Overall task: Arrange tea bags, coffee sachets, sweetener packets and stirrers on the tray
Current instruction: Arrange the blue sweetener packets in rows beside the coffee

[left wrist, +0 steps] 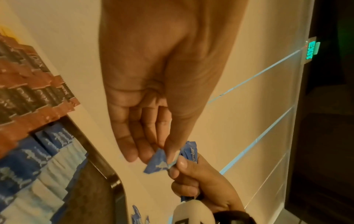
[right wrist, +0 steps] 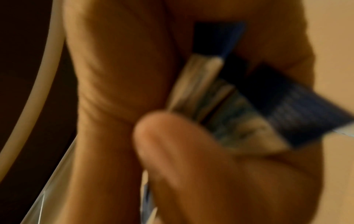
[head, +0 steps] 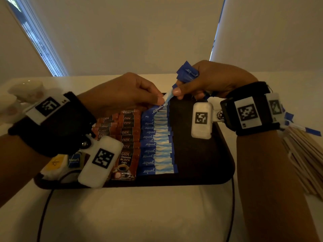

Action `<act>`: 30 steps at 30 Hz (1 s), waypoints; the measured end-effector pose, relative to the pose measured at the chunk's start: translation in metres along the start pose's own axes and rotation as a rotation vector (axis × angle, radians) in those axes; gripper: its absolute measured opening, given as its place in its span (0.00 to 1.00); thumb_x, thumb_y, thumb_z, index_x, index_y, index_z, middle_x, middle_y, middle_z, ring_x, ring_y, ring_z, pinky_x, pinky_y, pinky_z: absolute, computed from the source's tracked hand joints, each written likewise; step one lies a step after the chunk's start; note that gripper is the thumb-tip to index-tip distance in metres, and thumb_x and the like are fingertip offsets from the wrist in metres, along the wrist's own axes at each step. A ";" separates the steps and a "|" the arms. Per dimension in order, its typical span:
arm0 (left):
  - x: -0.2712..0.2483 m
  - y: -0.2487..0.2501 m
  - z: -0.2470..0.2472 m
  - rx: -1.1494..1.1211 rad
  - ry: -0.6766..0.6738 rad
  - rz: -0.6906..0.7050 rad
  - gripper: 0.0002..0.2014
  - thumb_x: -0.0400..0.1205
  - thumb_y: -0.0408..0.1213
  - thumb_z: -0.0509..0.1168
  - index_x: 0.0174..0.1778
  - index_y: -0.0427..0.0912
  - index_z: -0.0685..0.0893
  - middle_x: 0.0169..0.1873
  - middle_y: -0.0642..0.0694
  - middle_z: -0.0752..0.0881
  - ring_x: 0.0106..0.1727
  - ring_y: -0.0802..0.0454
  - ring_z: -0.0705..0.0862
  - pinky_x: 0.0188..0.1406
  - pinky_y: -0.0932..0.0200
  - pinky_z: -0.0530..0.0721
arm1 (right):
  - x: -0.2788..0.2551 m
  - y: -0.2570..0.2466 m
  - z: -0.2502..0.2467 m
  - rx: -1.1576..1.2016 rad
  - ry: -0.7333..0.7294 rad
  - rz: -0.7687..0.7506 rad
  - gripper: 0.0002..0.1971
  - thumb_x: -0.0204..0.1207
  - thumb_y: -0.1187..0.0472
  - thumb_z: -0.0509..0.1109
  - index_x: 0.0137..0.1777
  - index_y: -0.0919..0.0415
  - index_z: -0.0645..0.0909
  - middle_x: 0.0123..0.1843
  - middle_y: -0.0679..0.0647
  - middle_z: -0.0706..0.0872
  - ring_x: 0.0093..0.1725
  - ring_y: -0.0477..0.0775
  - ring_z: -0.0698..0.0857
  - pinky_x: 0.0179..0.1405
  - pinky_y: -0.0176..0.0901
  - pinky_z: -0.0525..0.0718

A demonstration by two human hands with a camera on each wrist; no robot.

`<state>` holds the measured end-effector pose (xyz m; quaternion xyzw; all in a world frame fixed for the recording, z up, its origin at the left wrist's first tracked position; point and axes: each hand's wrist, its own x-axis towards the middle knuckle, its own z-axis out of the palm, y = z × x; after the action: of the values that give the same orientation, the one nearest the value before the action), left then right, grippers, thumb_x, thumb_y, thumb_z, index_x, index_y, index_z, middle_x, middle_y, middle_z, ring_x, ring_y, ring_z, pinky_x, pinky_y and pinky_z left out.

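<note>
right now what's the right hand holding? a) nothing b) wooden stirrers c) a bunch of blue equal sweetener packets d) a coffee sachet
c: the right hand grips a bunch of blue sweetener packets, while the left hand pinches one packet out of it above the tray.

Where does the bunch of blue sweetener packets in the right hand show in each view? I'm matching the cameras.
Head: bunch of sweetener packets upper centre-right, gripped by the right hand.
Left wrist: lower centre, above that hand's thumb.
Right wrist: centre-right, blurred.
Shared landmark: the right hand.
</note>
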<state>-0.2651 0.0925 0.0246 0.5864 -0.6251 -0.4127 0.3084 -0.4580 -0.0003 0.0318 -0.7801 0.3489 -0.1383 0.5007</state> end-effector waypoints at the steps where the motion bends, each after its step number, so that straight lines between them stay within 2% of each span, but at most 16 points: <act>1: 0.000 0.000 0.000 0.031 0.013 0.017 0.09 0.65 0.41 0.73 0.38 0.42 0.90 0.42 0.39 0.91 0.47 0.44 0.88 0.52 0.53 0.86 | 0.000 0.000 0.001 -0.011 0.007 0.006 0.13 0.60 0.55 0.76 0.40 0.63 0.84 0.33 0.49 0.88 0.21 0.43 0.70 0.21 0.30 0.70; 4: -0.002 0.001 0.003 0.136 0.072 0.082 0.07 0.71 0.36 0.73 0.42 0.37 0.89 0.38 0.39 0.91 0.41 0.48 0.89 0.39 0.62 0.89 | 0.003 0.000 0.003 -0.058 0.015 0.032 0.08 0.66 0.59 0.76 0.39 0.63 0.84 0.34 0.50 0.88 0.21 0.43 0.71 0.21 0.30 0.71; 6: -0.004 0.001 0.005 0.185 0.115 0.115 0.06 0.70 0.35 0.75 0.40 0.39 0.88 0.34 0.41 0.90 0.36 0.55 0.89 0.31 0.72 0.83 | 0.004 -0.001 0.004 -0.073 0.024 0.049 0.07 0.69 0.59 0.76 0.38 0.63 0.84 0.34 0.51 0.88 0.21 0.43 0.71 0.22 0.30 0.72; 8: -0.003 -0.001 0.006 0.268 0.145 0.148 0.03 0.71 0.36 0.75 0.37 0.43 0.88 0.32 0.46 0.90 0.34 0.59 0.87 0.29 0.76 0.80 | 0.004 -0.002 0.005 -0.077 0.020 0.053 0.11 0.65 0.56 0.77 0.39 0.65 0.85 0.36 0.53 0.88 0.22 0.43 0.71 0.24 0.31 0.73; 11: -0.003 -0.002 0.005 0.365 0.131 0.169 0.02 0.73 0.36 0.74 0.38 0.43 0.89 0.32 0.52 0.88 0.31 0.65 0.85 0.29 0.77 0.79 | 0.003 -0.003 0.007 -0.101 -0.011 0.030 0.22 0.59 0.51 0.77 0.44 0.70 0.85 0.43 0.64 0.86 0.23 0.44 0.70 0.23 0.30 0.74; 13: -0.006 -0.002 0.003 0.420 0.048 0.146 0.02 0.73 0.38 0.74 0.39 0.45 0.90 0.29 0.54 0.88 0.31 0.65 0.84 0.28 0.76 0.78 | 0.001 -0.002 0.006 -0.070 -0.010 0.029 0.19 0.60 0.51 0.76 0.42 0.67 0.85 0.39 0.57 0.88 0.22 0.43 0.70 0.21 0.28 0.73; 15: -0.012 -0.001 0.004 0.505 -0.146 0.106 0.06 0.68 0.45 0.73 0.38 0.50 0.89 0.30 0.57 0.88 0.31 0.64 0.83 0.29 0.76 0.77 | -0.001 0.000 0.000 -0.009 0.027 0.049 0.17 0.62 0.49 0.74 0.42 0.62 0.86 0.35 0.51 0.88 0.21 0.42 0.70 0.20 0.27 0.72; 17: -0.017 -0.003 0.012 0.586 -0.374 0.071 0.10 0.66 0.51 0.69 0.39 0.52 0.88 0.36 0.60 0.88 0.36 0.63 0.85 0.37 0.75 0.80 | -0.002 0.002 -0.005 0.043 0.067 0.068 0.17 0.62 0.47 0.72 0.41 0.61 0.85 0.34 0.51 0.87 0.20 0.41 0.70 0.19 0.27 0.72; 19: -0.019 -0.010 0.027 0.668 -0.491 0.076 0.05 0.69 0.48 0.72 0.37 0.54 0.87 0.33 0.58 0.88 0.37 0.67 0.85 0.41 0.77 0.79 | -0.002 0.003 -0.007 0.066 0.079 0.081 0.17 0.63 0.46 0.71 0.40 0.61 0.84 0.33 0.51 0.87 0.19 0.41 0.70 0.19 0.26 0.73; 21: -0.018 -0.019 0.042 0.779 -0.526 0.108 0.04 0.72 0.45 0.74 0.34 0.56 0.85 0.28 0.62 0.84 0.35 0.72 0.82 0.36 0.80 0.76 | -0.001 0.002 -0.004 0.062 0.077 0.086 0.17 0.64 0.46 0.71 0.39 0.61 0.84 0.33 0.51 0.87 0.19 0.41 0.70 0.18 0.27 0.73; 22: -0.018 -0.023 0.048 0.817 -0.538 0.113 0.04 0.73 0.45 0.74 0.34 0.56 0.85 0.28 0.64 0.82 0.34 0.73 0.81 0.35 0.81 0.75 | -0.001 0.002 -0.003 0.059 0.077 0.088 0.17 0.64 0.46 0.71 0.39 0.61 0.84 0.32 0.51 0.86 0.19 0.41 0.70 0.18 0.27 0.73; 24: -0.017 -0.026 0.056 0.842 -0.568 0.108 0.02 0.74 0.42 0.74 0.38 0.50 0.89 0.33 0.62 0.85 0.32 0.68 0.81 0.35 0.82 0.74 | -0.001 0.002 -0.002 0.060 0.081 0.092 0.16 0.64 0.46 0.71 0.40 0.61 0.85 0.32 0.51 0.86 0.19 0.41 0.70 0.18 0.27 0.73; 26: -0.017 -0.028 0.061 0.857 -0.594 0.105 0.05 0.75 0.40 0.73 0.42 0.44 0.90 0.40 0.57 0.89 0.31 0.66 0.80 0.36 0.82 0.73 | -0.001 0.002 -0.001 0.063 0.084 0.094 0.16 0.64 0.47 0.72 0.40 0.61 0.85 0.32 0.51 0.86 0.19 0.41 0.70 0.18 0.27 0.73; 30: -0.019 -0.028 0.063 0.889 -0.583 0.124 0.05 0.77 0.39 0.71 0.45 0.44 0.90 0.44 0.55 0.90 0.32 0.65 0.80 0.36 0.83 0.74 | 0.000 0.002 -0.003 0.078 0.080 0.091 0.16 0.64 0.48 0.72 0.41 0.62 0.85 0.32 0.51 0.86 0.18 0.41 0.70 0.18 0.27 0.72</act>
<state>-0.3048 0.1222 -0.0274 0.4833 -0.8329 -0.2349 -0.1325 -0.4603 -0.0027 0.0314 -0.7371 0.3978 -0.1601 0.5223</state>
